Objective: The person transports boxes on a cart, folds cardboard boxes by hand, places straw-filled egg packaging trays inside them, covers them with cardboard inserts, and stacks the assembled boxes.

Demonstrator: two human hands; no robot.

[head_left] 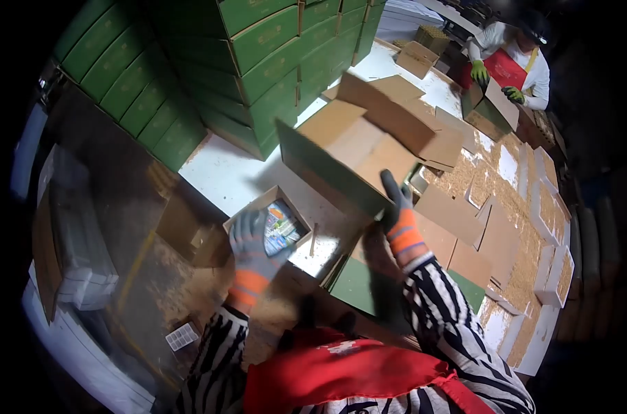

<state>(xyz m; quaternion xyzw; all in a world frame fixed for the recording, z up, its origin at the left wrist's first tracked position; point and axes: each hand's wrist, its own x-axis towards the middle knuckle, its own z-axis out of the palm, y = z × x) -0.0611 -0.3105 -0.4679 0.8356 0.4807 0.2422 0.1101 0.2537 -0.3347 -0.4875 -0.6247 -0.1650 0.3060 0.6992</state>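
My right hand [398, 214], in a grey and orange glove, is at the near right corner of a large open green box [334, 169]. Its thumb and fingers are pressed around the cardboard edge, and the box's brown flaps stand up. My left hand [255, 241], gloved alike and slightly blurred, is over the left side of a small brown box [299, 207]. Its fingers look spread, with nothing seen between them. Inside that small box lie colourful printed packets [282, 226].
Stacked green boxes [268, 62] rise at the left and behind. Flattened cardboard [451, 214] and trays of small brown pieces [513, 262] lie to the right. A co-worker [510, 62] handles another green box [489, 114] at the far right. An open carton [189, 231] is below the table edge.
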